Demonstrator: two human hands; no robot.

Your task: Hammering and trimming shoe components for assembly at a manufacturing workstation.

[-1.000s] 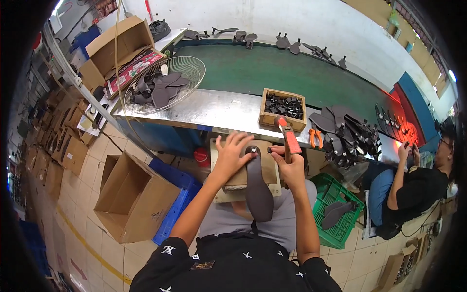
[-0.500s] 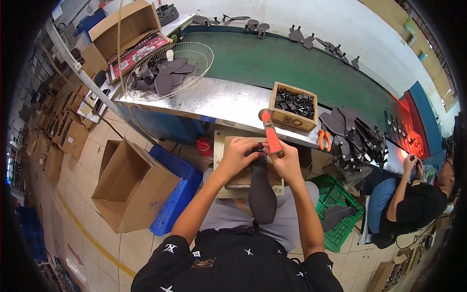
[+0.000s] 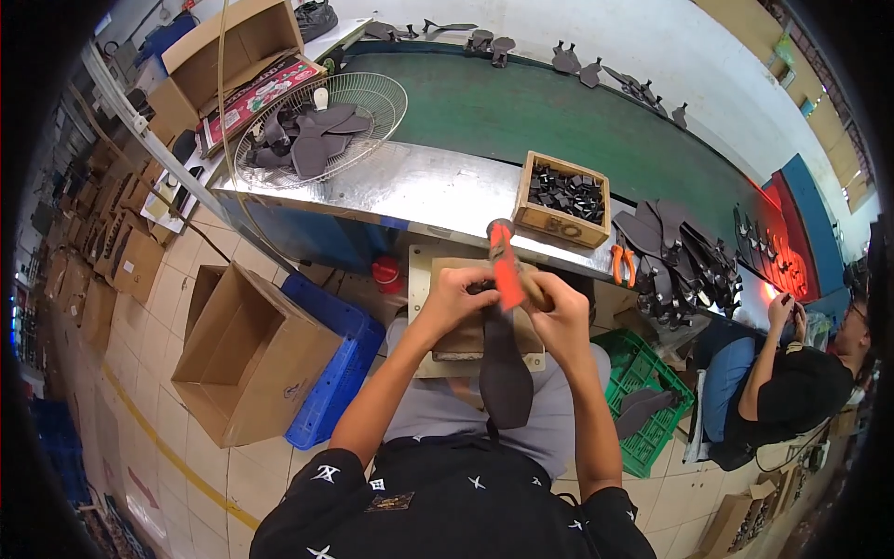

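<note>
My right hand (image 3: 563, 312) is closed around the wooden handle of a hammer (image 3: 506, 270), whose head is partly orange-red. The hammer head is over the far end of a dark grey shoe sole (image 3: 506, 373), close to my left fingertips. My left hand (image 3: 454, 300) is closed on that far end. Fingers and hammer hide what lies there. The wide end of the sole points toward my body. Under my hands is a work block (image 3: 447, 347) on a pale metal plate (image 3: 419, 279).
Ahead, a wooden box (image 3: 563, 228) holds small black pieces, beside orange-handled pliers (image 3: 623, 265) and piled dark soles (image 3: 666, 242). A wire basket (image 3: 396, 121) of soles stands left. Cardboard box (image 3: 270, 373), blue crate (image 3: 358, 321) and green crate (image 3: 643, 456) flank me. A co-worker (image 3: 801, 391) sits right.
My right hand has turned the hammer. Its head has swung slightly left and lower across my left fingertips, and the wooden handle now shows. My left hand still grips the sole.
</note>
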